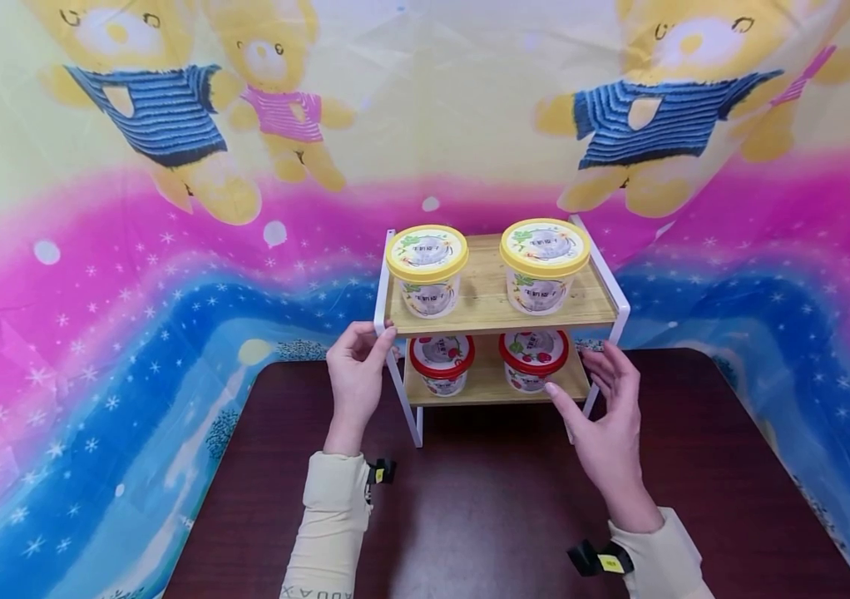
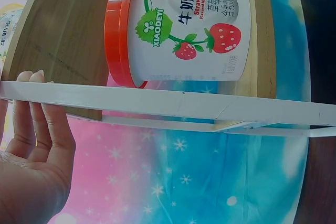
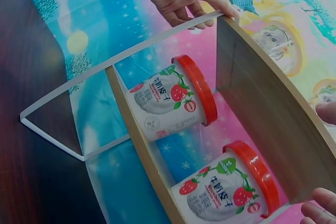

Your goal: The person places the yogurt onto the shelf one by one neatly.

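A two-tier shelf rack (image 1: 500, 328) with wooden boards and white metal legs stands on the table. My left hand (image 1: 356, 378) grips its left frame at the upper board's front corner, thumb in front and fingers behind the white bar (image 2: 173, 102). My right hand (image 1: 608, 424) is beside the right leg, thumb and fingers spread apart with nothing between them; whether its fingertips touch the leg I cannot tell. Two yellow-lidded tubs (image 1: 428, 295) (image 1: 541, 291) sit on the upper board. Below, two red-lidded strawberry tubs (image 3: 168, 100) (image 3: 220, 192) stand on the lower board.
The dark brown table (image 1: 470, 516) extends in front of the rack and to both sides. Directly behind hangs a colourful cloth (image 1: 425, 100) printed with teddy bears and snowflakes. Black straps (image 1: 599, 559) sit at both wrists.
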The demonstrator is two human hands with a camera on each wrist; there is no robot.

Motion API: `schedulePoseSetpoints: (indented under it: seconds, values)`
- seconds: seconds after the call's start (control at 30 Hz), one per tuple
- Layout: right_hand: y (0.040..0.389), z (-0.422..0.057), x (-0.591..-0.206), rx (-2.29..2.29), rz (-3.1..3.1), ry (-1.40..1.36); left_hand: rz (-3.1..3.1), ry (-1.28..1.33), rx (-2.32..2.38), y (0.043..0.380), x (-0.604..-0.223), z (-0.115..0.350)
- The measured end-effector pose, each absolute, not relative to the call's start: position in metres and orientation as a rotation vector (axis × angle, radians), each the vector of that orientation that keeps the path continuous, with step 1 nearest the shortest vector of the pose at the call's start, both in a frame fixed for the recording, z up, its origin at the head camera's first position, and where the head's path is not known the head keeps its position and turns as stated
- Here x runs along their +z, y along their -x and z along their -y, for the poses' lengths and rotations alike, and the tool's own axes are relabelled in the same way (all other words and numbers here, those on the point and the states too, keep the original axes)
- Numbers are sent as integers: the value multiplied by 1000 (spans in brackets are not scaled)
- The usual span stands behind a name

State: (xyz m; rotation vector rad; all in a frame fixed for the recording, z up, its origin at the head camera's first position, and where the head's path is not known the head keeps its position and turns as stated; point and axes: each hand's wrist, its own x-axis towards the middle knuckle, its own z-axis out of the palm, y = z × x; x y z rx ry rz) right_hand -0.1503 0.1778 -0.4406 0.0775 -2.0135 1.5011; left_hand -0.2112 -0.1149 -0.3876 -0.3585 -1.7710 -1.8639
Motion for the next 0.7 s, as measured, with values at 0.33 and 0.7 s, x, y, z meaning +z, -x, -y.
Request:
schedulePoseSetpoints:
  seconds: [0.33, 0.7]
  values:
    - [146, -189, -448, 1563, 1937, -45, 1771, 346, -1844, 210, -387, 115]
    - [149, -203, -453, 1522, 1923, 25, 1813, 318, -1774, 208, -388, 114]
